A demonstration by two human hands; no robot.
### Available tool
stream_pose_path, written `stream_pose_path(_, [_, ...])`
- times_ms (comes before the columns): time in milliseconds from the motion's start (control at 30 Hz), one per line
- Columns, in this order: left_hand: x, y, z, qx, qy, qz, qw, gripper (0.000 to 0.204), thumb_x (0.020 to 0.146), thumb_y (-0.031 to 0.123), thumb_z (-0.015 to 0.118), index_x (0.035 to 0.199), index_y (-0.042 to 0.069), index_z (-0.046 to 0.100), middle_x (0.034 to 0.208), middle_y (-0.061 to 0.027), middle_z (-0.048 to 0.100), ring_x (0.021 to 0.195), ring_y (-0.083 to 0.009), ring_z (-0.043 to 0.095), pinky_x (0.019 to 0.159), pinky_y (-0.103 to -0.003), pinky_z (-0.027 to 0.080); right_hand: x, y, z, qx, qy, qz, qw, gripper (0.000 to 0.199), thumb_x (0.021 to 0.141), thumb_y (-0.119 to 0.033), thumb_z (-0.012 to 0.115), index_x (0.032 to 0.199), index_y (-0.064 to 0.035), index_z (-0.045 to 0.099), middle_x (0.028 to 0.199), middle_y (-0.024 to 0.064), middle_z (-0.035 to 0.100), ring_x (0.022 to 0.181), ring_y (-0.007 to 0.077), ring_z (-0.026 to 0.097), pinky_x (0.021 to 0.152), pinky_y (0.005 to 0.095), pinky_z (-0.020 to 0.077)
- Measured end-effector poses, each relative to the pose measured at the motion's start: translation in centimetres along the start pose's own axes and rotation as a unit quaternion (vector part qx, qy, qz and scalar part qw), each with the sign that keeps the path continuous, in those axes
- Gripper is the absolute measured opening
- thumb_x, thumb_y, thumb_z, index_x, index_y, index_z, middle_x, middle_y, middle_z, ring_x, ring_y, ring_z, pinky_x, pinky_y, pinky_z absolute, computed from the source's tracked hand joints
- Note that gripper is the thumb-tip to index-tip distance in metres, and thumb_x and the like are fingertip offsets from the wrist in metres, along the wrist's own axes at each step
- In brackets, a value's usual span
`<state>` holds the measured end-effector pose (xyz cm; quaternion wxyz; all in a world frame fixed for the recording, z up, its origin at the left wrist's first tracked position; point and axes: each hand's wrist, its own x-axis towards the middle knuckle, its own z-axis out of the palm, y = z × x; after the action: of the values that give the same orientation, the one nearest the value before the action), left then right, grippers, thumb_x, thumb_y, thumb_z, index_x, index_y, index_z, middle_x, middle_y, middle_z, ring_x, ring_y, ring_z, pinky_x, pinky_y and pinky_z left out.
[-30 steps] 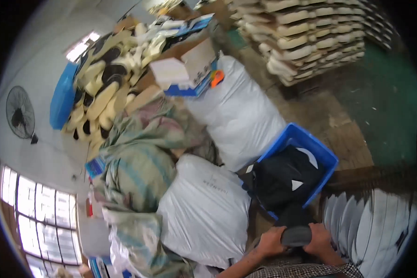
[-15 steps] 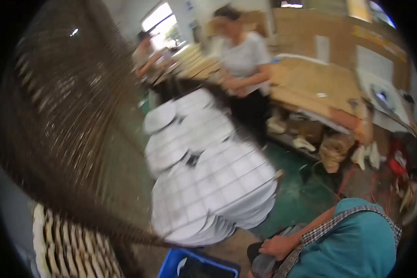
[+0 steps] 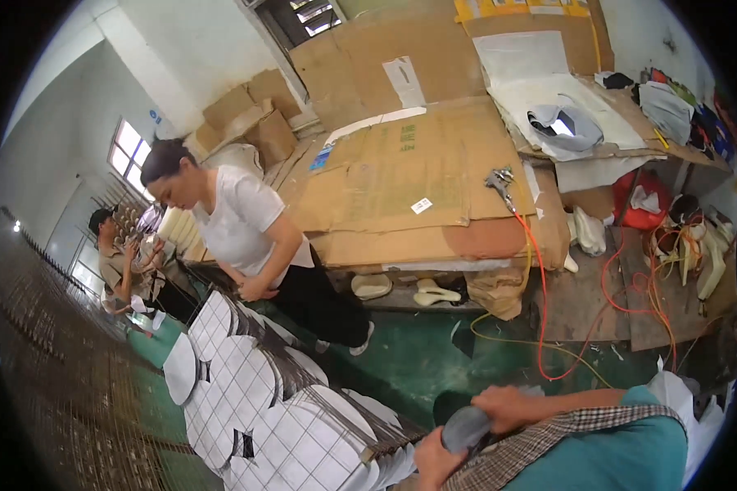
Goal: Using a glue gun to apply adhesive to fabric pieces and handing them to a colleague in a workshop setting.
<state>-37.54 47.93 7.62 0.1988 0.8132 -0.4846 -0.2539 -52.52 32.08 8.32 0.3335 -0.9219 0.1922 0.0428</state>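
At the lower right my right hand [image 3: 504, 407] reaches across with its fingers wrapped around the end of a smooth grey rounded piece [image 3: 468, 427]. My left hand [image 3: 438, 460] is closed around the nearer side of the same piece. A dark flap-like shape [image 3: 452, 404] shows just beyond it. What kind of thing the grey piece is, I cannot tell; my hands hide much of it. A checked apron strap [image 3: 565, 434] and a teal sleeve lie beside my arms. Left of my hands are stacked white rounded sheets [image 3: 303, 434] under a wire grid.
A person in a white top [image 3: 241, 209] stands beyond the stacks; another person [image 3: 123, 254] is farther left. A cardboard-covered table [image 3: 458, 164] holds a spray gun [image 3: 499, 182]; its orange hose [image 3: 543, 327] trails onto the floor. Pale saddle-shaped pieces [image 3: 434, 295] sit beneath. Wire racks [image 3: 65, 327] fill the left.
The view has swung right, bringing in more of the table and hoses; the blue crate has left the picture. Both hands now show on the grey piece.
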Motion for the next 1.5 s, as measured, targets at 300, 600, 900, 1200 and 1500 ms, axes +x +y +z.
stream_pose_path(300, [26.5,17.6,-6.3,-0.069,0.049,0.247,0.965,0.051,0.057,0.029,0.071,0.101,0.004,0.059,0.088,-0.0161,0.063,0.086,-0.0336,0.061,0.076,-0.041,0.049,3.1,9.8,-24.3,-0.114,0.319,0.031,0.940,0.048,0.056,-0.016,0.068,0.100,-0.0068,0.054,0.085,0.0166,0.058,0.085,0.0371,0.057,0.072,0.0451,0.0468])
stream_pose_path(600, [49.3,21.8,-17.6,-0.242,-0.060,0.242,0.938,0.054,0.053,0.028,0.075,0.095,-0.001,0.061,0.087,-0.0217,0.063,0.084,-0.0320,0.062,0.077,-0.037,0.048,22.8,9.7,-47.9,-0.261,0.038,0.190,0.946,0.049,0.051,-0.019,0.069,0.098,-0.0051,0.060,0.083,0.0181,0.062,0.084,0.0367,0.059,0.072,0.0413,0.0475])
stream_pose_path(900, [79.4,1.2,-11.3,-0.679,-0.184,-0.146,0.695,0.043,0.071,0.027,0.066,0.097,-0.006,0.060,0.090,-0.0140,0.064,0.077,-0.0246,0.061,0.069,-0.036,0.049,65.2,28.7,-43.8,-0.523,-0.046,-0.011,0.851,0.026,0.065,-0.017,0.068,0.090,-0.0124,0.068,0.093,0.0095,0.064,0.098,0.0279,0.057,0.077,0.0446,0.0439])
stream_pose_path(1200, [81.4,0.2,-8.7,-0.533,-0.119,-0.194,0.815,0.040,0.074,0.018,0.063,0.107,-0.004,0.058,0.100,-0.0124,0.062,0.087,-0.0207,0.058,0.076,-0.031,0.045,62.1,27.4,-42.2,-0.410,-0.007,0.027,0.912,0.043,0.072,-0.021,0.062,0.113,-0.0089,0.054,0.114,0.0102,0.050,0.109,0.0292,0.044,0.089,0.0441,0.0345])
stream_pose_path(1500, [80.4,0.7,-9.7,-0.611,-0.038,-0.236,0.755,0.042,0.078,0.008,0.057,0.118,-0.004,0.050,0.107,-0.0123,0.058,0.092,-0.0219,0.058,0.078,-0.033,0.047,54.6,28.7,-35.9,-0.198,0.104,0.008,0.975,0.044,0.066,-0.011,0.061,0.109,-0.0065,0.054,0.134,0.0153,0.036,0.113,0.0377,0.042,0.089,0.0495,0.0375])
